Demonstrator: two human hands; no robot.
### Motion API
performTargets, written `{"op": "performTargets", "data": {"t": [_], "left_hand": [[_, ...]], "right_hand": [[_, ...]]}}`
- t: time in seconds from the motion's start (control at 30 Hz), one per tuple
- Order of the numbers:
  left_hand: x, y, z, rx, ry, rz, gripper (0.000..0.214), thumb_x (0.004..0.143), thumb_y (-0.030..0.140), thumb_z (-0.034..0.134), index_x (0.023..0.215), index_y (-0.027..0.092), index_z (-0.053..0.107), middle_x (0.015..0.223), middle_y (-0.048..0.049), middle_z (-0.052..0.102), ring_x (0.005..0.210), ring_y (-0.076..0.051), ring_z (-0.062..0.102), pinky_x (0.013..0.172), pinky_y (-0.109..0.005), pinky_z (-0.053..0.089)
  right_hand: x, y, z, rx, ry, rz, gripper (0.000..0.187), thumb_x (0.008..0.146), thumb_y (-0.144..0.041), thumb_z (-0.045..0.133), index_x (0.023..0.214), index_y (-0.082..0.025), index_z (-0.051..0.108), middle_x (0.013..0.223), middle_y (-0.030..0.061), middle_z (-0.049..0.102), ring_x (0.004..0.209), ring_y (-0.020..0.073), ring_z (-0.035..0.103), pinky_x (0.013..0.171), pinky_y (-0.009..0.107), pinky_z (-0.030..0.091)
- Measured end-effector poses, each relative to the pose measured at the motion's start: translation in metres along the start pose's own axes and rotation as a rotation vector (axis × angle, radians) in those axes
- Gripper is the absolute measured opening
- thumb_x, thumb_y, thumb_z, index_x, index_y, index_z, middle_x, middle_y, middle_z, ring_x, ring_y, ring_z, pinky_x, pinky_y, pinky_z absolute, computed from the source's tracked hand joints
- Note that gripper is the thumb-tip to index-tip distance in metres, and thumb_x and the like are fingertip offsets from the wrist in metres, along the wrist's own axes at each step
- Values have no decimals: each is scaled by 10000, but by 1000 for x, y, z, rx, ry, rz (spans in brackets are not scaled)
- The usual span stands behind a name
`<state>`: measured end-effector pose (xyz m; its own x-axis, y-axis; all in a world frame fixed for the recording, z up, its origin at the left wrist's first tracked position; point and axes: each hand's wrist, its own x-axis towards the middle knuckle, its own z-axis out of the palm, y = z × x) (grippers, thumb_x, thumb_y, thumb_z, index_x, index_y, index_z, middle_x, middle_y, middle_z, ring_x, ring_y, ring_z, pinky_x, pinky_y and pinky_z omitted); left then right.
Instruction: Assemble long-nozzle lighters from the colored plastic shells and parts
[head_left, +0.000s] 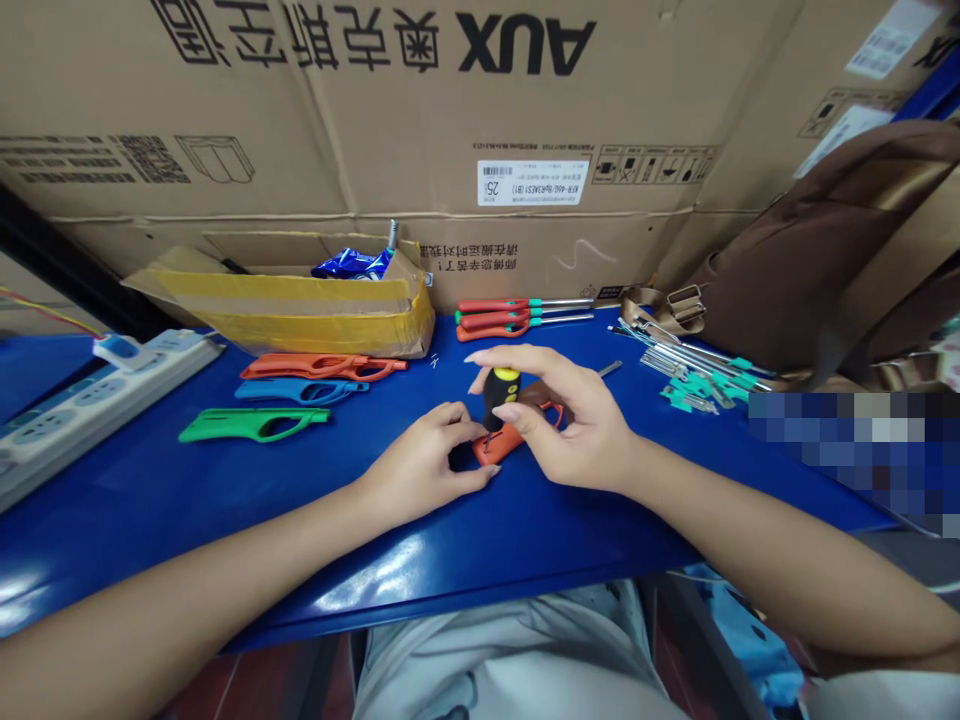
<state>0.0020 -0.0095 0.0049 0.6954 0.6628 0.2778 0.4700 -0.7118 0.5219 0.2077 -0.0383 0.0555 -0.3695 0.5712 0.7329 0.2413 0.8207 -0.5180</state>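
Note:
My right hand (562,420) is closed round a short screwdriver with a black and yellow handle (499,392), held upright with its tip down on an orange plastic handle piece (501,444). That piece lies on the blue table (225,520). My left hand (435,465) pinches the orange piece at its left end and holds it against the table. Most of the orange piece is hidden under my fingers.
Orange (322,367), blue (300,391) and green (251,424) handle shells lie at the left. A taped carton (300,310) stands behind them, a power strip (90,400) at far left. Red screwdrivers (517,316), metal blades (697,365) and a brown bag (825,260) are at the back right.

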Motion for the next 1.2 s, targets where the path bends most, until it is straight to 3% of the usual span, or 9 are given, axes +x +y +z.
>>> {"op": "performTargets", "data": {"t": [0.2,0.5,0.67,0.83,1.0,1.1,1.2], "left_hand": [[0,4,3,29,-12,-4,198,884,291,703,1044,177,731,993,-76,665,944,-245,637,839,-385,530],[0,6,4,57,-20,-49,210,885,316,699,1014,153,729,947,-80,655,898,-246,629,796,-380,527],[0,6,4,54,-15,-58,207,881,298,701,1016,142,724,951,-83,651,898,-246,632,788,-375,532],[0,5,4,58,-12,-45,209,894,324,690,1029,172,737,958,-73,650,892,-234,633,814,-376,536],[1,5,3,44,-22,-39,269,902,356,683,1077,165,750,1029,-96,655,950,-247,642,862,-392,542],[2,6,1,45,-24,-43,265,897,356,687,1079,176,756,1041,-94,662,979,-249,645,888,-389,538],[2,7,-1,53,-27,-57,298,882,370,703,1099,174,761,992,-78,658,936,-236,650,858,-370,538]], "right_hand": [[2,1,4,-69,18,-114,354,948,-100,596,1286,-205,619,1149,64,709,1010,169,685,893,319,597],[0,-2,8,-109,73,-9,291,930,-188,664,1213,-249,634,1073,64,683,907,195,671,760,346,624],[0,-1,10,-121,92,-7,237,932,-269,690,1166,-256,651,1032,57,682,893,193,664,780,361,630],[-2,10,10,-144,106,-45,309,950,-268,657,1254,-258,605,1132,67,679,931,194,650,763,344,619],[-3,22,8,-19,6,93,480,983,-274,565,1440,-257,419,1288,80,630,817,132,663,611,249,586],[-3,23,8,26,-66,86,495,991,-263,531,1462,-261,377,1297,85,621,855,139,680,649,259,606],[1,19,2,14,9,24,445,990,-288,557,1412,-265,415,1328,91,598,893,148,680,703,287,616]]}}
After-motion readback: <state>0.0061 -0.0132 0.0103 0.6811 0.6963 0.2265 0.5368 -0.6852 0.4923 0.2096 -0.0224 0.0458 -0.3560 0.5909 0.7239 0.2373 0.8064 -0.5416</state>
